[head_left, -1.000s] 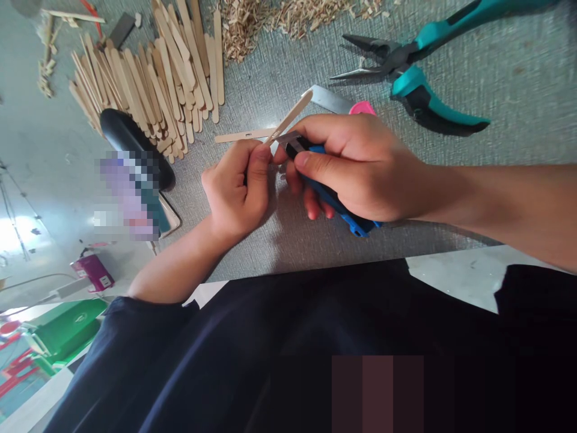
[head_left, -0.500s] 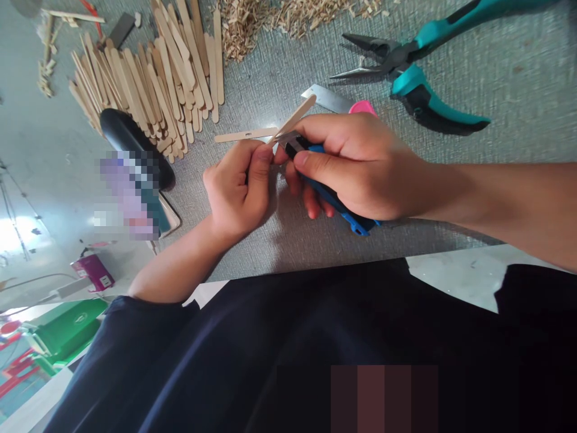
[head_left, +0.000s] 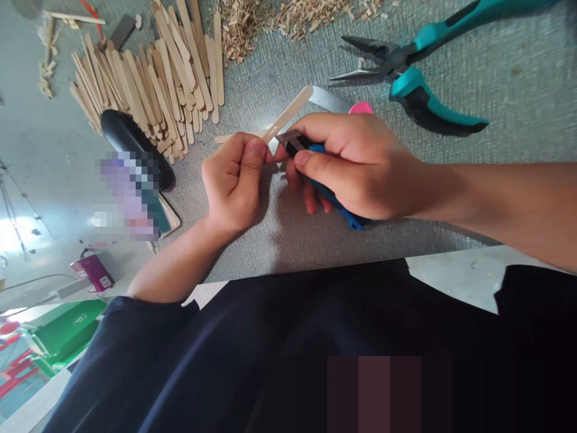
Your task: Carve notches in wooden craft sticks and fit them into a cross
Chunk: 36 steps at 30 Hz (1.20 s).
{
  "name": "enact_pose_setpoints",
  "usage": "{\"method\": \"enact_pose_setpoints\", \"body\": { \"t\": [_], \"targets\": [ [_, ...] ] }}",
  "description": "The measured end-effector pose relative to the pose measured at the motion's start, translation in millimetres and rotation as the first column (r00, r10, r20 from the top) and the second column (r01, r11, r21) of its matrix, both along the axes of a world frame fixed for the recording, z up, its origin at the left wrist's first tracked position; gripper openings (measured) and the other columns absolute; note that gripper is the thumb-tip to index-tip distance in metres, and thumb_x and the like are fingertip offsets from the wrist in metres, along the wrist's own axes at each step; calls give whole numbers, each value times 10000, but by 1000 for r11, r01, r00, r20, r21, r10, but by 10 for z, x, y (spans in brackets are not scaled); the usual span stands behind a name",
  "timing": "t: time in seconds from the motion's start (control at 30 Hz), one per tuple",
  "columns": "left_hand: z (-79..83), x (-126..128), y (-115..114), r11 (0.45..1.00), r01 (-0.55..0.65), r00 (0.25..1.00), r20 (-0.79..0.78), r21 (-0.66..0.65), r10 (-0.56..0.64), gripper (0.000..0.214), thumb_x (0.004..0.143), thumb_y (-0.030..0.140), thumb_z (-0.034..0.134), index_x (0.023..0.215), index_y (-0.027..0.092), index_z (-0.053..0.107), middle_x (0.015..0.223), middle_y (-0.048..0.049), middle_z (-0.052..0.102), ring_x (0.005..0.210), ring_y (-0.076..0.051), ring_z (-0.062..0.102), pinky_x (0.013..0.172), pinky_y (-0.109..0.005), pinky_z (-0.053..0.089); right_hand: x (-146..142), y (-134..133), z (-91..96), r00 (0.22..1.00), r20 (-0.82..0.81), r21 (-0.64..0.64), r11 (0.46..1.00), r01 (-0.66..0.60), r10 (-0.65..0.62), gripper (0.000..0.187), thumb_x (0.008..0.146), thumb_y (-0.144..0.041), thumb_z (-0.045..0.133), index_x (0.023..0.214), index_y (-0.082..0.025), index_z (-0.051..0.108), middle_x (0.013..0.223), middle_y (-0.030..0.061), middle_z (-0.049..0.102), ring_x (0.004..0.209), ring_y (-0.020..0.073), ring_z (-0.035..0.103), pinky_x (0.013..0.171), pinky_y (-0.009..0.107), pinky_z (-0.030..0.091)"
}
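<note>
Between thumb and finger, my left hand (head_left: 237, 180) pinches a wooden craft stick (head_left: 292, 112) that slants up to the right. My right hand (head_left: 356, 162) is wrapped round a blue and black utility knife (head_left: 331, 195), thumb on its front end. The knife's short blade (head_left: 285, 137) points at the stick, just right of my left fingertips. Whether the blade touches the wood I cannot tell. Another craft stick (head_left: 223, 139) lies behind my left hand, mostly covered by it. A loose metal blade with a pink end (head_left: 360, 107) rests beyond my right hand.
A heap of craft sticks (head_left: 157, 78) lies at the upper left, with a black rounded object (head_left: 135, 147) and a phone (head_left: 169, 216) nearby. Wood shavings (head_left: 246, 27) are piled at the back. Teal-handled long-nose pliers (head_left: 406, 57) lie open at the upper right.
My left hand has shifted slightly left and turned, with the held stick turned to show a broader face. The knife has stayed nearly in place, and a gap now shows between blade and left thumb.
</note>
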<state>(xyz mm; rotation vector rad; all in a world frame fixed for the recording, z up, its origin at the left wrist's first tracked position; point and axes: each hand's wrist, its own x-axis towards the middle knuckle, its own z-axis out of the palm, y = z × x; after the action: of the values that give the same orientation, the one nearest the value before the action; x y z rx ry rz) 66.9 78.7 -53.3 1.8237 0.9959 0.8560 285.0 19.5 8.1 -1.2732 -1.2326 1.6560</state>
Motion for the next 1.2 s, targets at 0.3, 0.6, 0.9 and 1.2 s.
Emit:
{"method": "enact_pose_setpoints", "body": {
  "t": [0.3, 0.6, 0.9, 1.2],
  "targets": [
    [165, 62, -75, 996, -76, 997, -32, 44, 77, 623, 1198, 789, 525, 939, 264, 739, 801, -15, 716, 711, -167, 672, 688, -389, 531, 0, 32, 49, 999, -21, -40, 999, 32, -33, 167, 1140, -165, 571, 1120, -234, 721, 840, -27, 710, 548, 111, 688, 425, 206, 446],
    [242, 62, -98, 992, -74, 990, -114, 106, 86, 647, 1215, 782, 484, 927, 269, 753, 814, -7, 761, 683, -149, 667, 667, -387, 533, 12, 36, 60, 998, 13, -41, 998, 54, -53, 150, 1139, -162, 585, 1126, -258, 699, 834, -33, 721, 550, 123, 690, 437, 244, 487],
    [194, 14, -111, 964, -54, 975, -196, 262, 108, 512, 1250, 636, 486, 1018, 299, 794, 854, -7, 800, 718, -162, 707, 702, -399, 515, -20, 59, 77, 991, 121, 30, 998, 50, -53, 266, 1124, -30, 549, 1007, -253, 633, 812, -64, 712, 510, 74, 642, 471, 211, 482],
    [132, -108, -75, 940, 21, 939, -330, 341, 99, 490, 1216, 677, 460, 1109, 338, 798, 830, -35, 740, 717, -226, 680, 737, -436, 460, 46, -6, 29, 969, 243, 197, 980, -12, -37, 229, 1144, -74, 576, 1081, -265, 685, 771, -73, 692, 582, 95, 583, 569, 218, 440]
  ]
}}
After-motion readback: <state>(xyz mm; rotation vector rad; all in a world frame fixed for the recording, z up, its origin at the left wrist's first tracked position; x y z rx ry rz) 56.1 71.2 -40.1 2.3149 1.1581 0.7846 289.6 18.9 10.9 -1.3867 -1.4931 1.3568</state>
